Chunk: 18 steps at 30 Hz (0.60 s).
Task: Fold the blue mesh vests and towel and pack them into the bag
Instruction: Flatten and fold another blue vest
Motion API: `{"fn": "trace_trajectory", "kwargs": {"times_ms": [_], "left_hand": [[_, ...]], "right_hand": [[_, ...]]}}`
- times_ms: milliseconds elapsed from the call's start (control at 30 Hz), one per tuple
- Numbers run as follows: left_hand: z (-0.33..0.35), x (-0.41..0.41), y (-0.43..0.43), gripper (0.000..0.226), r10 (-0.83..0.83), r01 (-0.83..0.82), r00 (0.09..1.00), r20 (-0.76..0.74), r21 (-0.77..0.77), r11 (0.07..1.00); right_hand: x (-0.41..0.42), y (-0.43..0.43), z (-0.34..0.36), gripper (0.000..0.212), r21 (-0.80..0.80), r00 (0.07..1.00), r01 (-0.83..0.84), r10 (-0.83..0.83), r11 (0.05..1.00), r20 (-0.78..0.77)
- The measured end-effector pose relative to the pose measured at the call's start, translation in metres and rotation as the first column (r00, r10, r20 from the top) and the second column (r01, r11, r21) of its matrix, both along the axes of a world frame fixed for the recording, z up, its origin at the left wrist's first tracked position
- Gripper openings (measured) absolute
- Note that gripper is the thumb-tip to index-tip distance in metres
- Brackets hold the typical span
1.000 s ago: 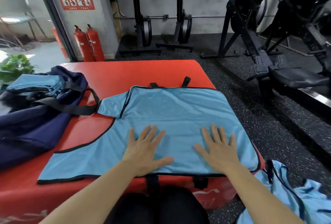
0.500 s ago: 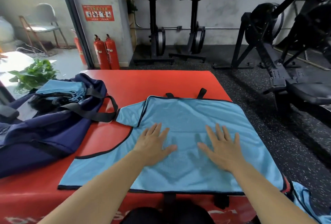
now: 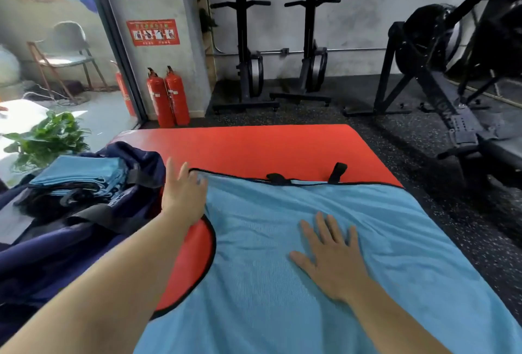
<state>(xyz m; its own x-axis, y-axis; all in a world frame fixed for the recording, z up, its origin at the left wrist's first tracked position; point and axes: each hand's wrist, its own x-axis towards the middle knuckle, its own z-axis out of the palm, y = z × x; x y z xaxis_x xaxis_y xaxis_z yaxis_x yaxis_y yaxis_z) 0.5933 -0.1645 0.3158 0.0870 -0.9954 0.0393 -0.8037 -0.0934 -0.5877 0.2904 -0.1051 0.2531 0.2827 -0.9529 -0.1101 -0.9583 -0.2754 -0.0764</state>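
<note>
A blue mesh vest (image 3: 324, 240) is spread flat on the red counter (image 3: 268, 147), ready to be folded. The navy bag (image 3: 70, 240), with folded blue cloth (image 3: 79, 172) on top, lies just beside it. The vest is pressed down by the flat right hand (image 3: 333, 257). Its far left corner is touched by the left hand (image 3: 183, 195), fingers straight and, it seems, not yet gripping. Next, that corner must be pinched and brought across. The bag's black strap (image 3: 96, 212) could be caught.

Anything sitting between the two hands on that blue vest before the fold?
No: in the head view, only wrinkled fabric of the light blue mesh vest lies between the left hand and the right hand.
</note>
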Motion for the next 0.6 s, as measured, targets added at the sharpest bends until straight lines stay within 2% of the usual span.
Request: {"fn": "trace_trajectory", "kwargs": {"times_ms": [100, 200, 267, 333, 367, 433, 500, 533, 600], "left_hand": [[0.016, -0.004, -0.016, 0.035, 0.008, -0.012, 1.000, -0.027, -0.134, 0.991], [0.008, -0.034, -0.025, 0.032, -0.170, 0.158, 0.982, -0.080, -0.139, 0.978], [-0.005, -0.059, -0.022, 0.034, -0.293, 0.265, 0.915, -0.277, -0.135, 0.955], [-0.019, -0.086, -0.016, 0.040, -0.289, 0.278, 0.781, -0.554, -0.106, 0.955], [-0.026, -0.098, -0.013, 0.047, -0.254, 0.277, 0.726, -0.639, -0.066, 0.958], [-0.040, -0.114, -0.010, 0.066, -0.208, 0.285, 0.720, -0.662, 0.010, 0.958], [-0.050, -0.121, -0.011, 0.087, -0.221, 0.299, 0.761, -0.610, 0.027, 0.954], [-0.054, -0.121, -0.013, 0.094, -0.240, 0.308, 0.774, -0.586, 0.018, 0.951], [-0.056, -0.119, -0.016, 0.099, -0.230, 0.293, 0.778, -0.584, 0.014, 0.956]], "right_hand": [[-0.001, -0.009, 0.003, 0.120, -0.037, 1.000, 0.003, -0.004, 0.999, -0.004], [-0.007, -0.023, 0.005, 0.124, -0.089, 0.998, 0.065, -0.064, 0.994, 0.011], [-0.012, -0.033, 0.013, 0.114, -0.103, 0.991, 0.126, -0.120, 0.987, 0.067], [-0.024, -0.048, 0.020, 0.082, -0.122, 0.973, 0.215, -0.200, 0.969, 0.119], [-0.033, -0.058, 0.023, 0.070, -0.138, 0.961, 0.262, -0.246, 0.955, 0.127], [-0.054, -0.077, 0.025, 0.056, -0.154, 0.943, 0.321, -0.300, 0.935, 0.143], [-0.073, -0.093, 0.024, 0.038, -0.064, 0.960, 0.266, -0.258, 0.962, 0.105], [-0.080, -0.100, 0.024, 0.035, -0.007, 0.973, 0.222, -0.221, 0.975, 0.066], [-0.095, -0.111, 0.025, 0.045, 0.078, 0.971, 0.239, -0.240, 0.968, 0.009]]}}
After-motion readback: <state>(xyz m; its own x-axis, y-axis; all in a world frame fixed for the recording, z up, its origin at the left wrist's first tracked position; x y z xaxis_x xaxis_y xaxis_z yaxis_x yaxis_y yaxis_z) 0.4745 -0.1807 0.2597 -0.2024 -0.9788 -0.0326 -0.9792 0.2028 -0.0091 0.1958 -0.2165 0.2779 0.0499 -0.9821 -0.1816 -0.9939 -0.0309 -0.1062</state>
